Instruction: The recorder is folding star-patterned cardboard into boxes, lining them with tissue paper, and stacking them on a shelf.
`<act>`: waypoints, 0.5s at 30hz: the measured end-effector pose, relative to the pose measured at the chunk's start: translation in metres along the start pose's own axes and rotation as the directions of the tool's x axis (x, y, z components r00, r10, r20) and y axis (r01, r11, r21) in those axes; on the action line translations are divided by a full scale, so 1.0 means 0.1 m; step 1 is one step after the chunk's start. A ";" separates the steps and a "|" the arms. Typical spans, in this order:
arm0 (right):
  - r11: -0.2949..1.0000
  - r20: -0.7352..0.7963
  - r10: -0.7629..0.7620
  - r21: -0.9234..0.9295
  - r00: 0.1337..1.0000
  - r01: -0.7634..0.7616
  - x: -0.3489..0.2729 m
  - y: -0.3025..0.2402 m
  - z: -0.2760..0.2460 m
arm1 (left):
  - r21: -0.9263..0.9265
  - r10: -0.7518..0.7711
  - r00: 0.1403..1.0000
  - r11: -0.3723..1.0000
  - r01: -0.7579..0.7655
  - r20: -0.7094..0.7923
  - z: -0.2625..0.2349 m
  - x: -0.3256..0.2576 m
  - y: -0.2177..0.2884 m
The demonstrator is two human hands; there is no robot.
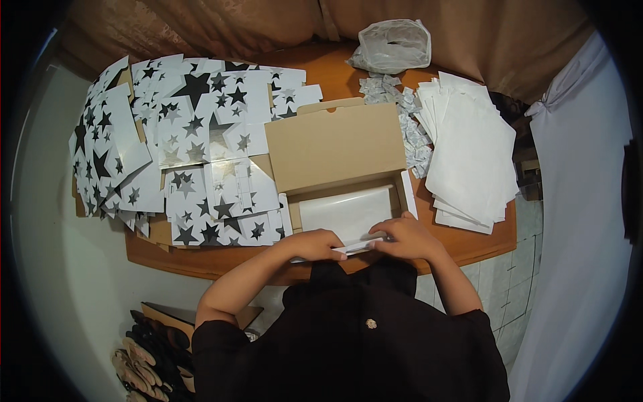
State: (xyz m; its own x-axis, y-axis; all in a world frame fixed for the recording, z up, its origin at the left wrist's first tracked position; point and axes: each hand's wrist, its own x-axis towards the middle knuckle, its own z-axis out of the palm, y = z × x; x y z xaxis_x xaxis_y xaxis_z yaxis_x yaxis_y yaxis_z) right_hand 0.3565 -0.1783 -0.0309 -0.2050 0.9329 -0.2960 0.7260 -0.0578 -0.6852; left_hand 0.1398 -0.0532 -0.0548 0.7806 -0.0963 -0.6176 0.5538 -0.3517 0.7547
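Note:
In front of me on the table stands a cardboard box (410, 194), brown inside, its lid (335, 149) raised and leaning back. A white paper sheet (348, 209) lies inside it. My left hand (316, 245) is closed on the left part of the box's near wall, its fingertips at the white edge. On the right part of that same wall, my right hand (404, 237) is closed too, thumb and fingers bent over the rim. The undersides of both hands are hidden.
Flat cardboard pieces with black and grey stars (194, 127) cover the table's left side. To the right are small white packets (416, 144) and a stack of white paper sheets (472, 151). A clear plastic bag (394, 47) stands behind, before a brown curtain (221, 27). Shoes (144, 358) lie lower left.

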 end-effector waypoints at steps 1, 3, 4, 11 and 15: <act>0.997 -0.030 -0.066 -0.032 0.997 0.065 -0.02 0.02 0.05 | 0.004 -0.026 0.997 1.000 0.026 -0.071 0.02 -0.02 -0.02; 0.995 -0.038 -0.087 -0.056 0.995 0.085 -0.04 0.02 0.07 | 0.006 -0.053 0.988 0.998 0.055 -0.144 0.03 -0.05 0.00; 0.991 -0.041 -0.108 -0.079 0.993 0.105 -0.05 0.03 0.08 | -0.014 -0.064 0.980 0.998 0.062 -0.188 0.03 -0.07 0.03; 0.984 -0.152 -0.067 0.154 0.986 0.090 -0.12 0.09 0.21 | -0.138 0.121 0.985 0.981 -0.138 -0.122 -0.09 -0.09 -0.22; 0.981 -0.246 -0.067 0.160 0.967 0.109 -0.15 0.13 0.24 | -0.084 -0.026 0.987 0.996 0.012 -0.157 -0.30 -0.18 -0.20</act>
State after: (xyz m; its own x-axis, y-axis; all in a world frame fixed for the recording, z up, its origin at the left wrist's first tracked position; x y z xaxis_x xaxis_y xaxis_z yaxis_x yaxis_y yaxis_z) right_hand 0.3536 -0.2018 -0.0512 -0.0859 0.9933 -0.0768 0.5852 -0.0121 -0.8108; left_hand 0.1237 -0.0161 -0.0521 0.8020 0.0603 -0.5943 0.5859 -0.2729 0.7630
